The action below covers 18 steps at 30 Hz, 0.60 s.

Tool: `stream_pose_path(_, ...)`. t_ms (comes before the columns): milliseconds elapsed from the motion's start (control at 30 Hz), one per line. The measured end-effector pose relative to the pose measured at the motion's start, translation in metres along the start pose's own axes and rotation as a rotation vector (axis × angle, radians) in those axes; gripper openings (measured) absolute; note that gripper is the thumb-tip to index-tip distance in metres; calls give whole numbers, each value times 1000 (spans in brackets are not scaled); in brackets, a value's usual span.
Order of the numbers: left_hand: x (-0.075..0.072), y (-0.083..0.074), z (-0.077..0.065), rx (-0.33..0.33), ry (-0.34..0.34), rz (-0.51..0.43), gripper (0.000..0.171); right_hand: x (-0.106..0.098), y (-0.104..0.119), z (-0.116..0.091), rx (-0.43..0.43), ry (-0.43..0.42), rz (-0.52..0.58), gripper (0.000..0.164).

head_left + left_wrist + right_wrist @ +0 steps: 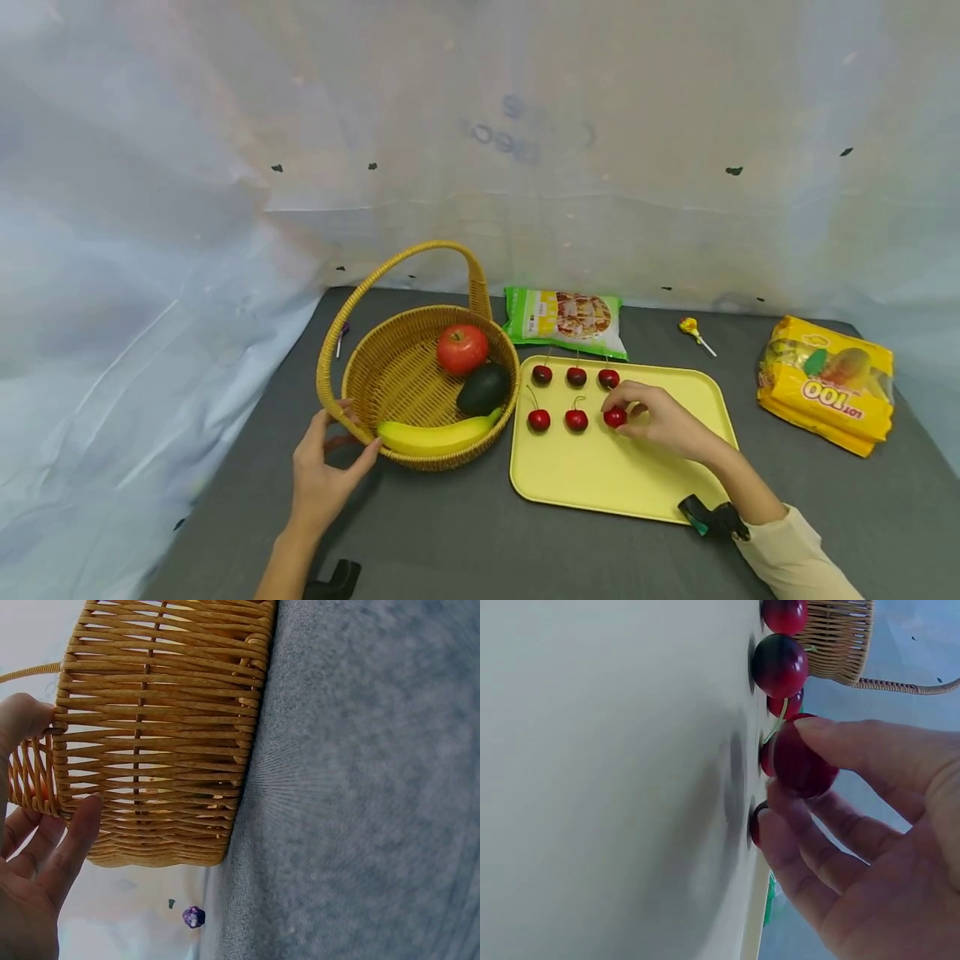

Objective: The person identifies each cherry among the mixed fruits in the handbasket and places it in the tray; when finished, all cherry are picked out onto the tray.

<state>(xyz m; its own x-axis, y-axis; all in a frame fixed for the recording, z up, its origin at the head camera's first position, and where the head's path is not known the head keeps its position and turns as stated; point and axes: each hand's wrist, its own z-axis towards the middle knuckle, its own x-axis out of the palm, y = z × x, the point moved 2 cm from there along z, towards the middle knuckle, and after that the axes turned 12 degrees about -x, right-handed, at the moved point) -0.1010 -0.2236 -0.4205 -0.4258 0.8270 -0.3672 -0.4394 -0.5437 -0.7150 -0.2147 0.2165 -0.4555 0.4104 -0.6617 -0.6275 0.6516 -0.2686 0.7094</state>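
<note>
At the near-left rim of a yellow wicker basket [390, 379], my left hand [324, 467] grips where the handle joins, thumb and fingers on either side. In the left wrist view, the thumb and fingertips rest against the weave [161, 735]. A banana [438, 435], a dark green avocado [483, 389] and a red apple [462, 350] lie in the basket. My right hand [663, 423] pinches a red cherry [802, 759] between thumb and fingers, just above a yellow tray [585, 479]. Several other cherries [576, 419] sit in two rows on that tray.
Behind the tray lies a green-and-white food packet [573, 321]. A yellow lollipop [693, 332] and a yellow candy bag [828, 383] are to the right. Behind the basket's left side is a purple lollipop [342, 335]. Plastic sheeting [600, 167] hangs along the back.
</note>
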Motion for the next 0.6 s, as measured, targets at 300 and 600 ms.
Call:
stream_pose_path(300,-5,-3,1,0,11,-7,72,9,-2,1,10,39,-16,26)
stream_pose_path(600,-4,12,0,17,2,6,76,6,6,1,12,33,-84,29)
